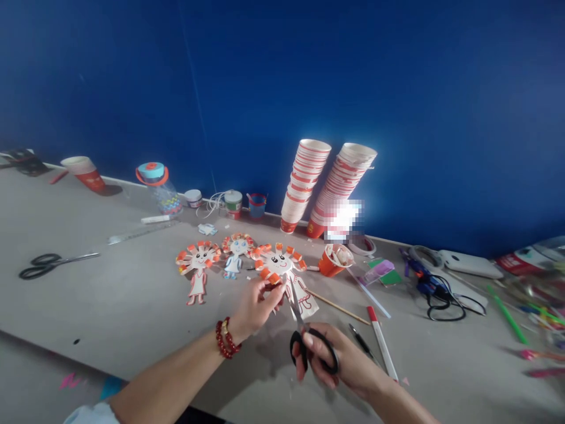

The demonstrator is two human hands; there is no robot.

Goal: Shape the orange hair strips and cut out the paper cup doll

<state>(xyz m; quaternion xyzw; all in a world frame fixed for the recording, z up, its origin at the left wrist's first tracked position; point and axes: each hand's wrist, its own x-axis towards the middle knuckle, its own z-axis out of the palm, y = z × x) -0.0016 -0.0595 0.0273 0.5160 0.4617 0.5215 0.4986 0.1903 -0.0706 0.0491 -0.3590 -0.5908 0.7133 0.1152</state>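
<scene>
My left hand [258,306], with red bead bracelets on the wrist, is closed, its fingertips pinching a piece of white paper partly hidden by the fingers. My right hand [329,353] grips black-handled scissors [300,318], the blades pointing up at that paper beside the left fingertips. Just behind is a paper doll [279,260] with a smiling face and curled orange fringe. Its drawn dress body [304,294] is partly behind the blades. Two similar dolls, a red-dressed one [197,285] and a blue-dressed one [237,262], lie to the left.
Two tall paper cup stacks [304,176] lean near the blue wall. An orange cup [333,262] holds paper scraps. A wooden stick [339,306], a red-capped marker [383,344] and a glue gun [426,282] lie rightward. Other scissors [57,262] and a bottle [159,188] are left.
</scene>
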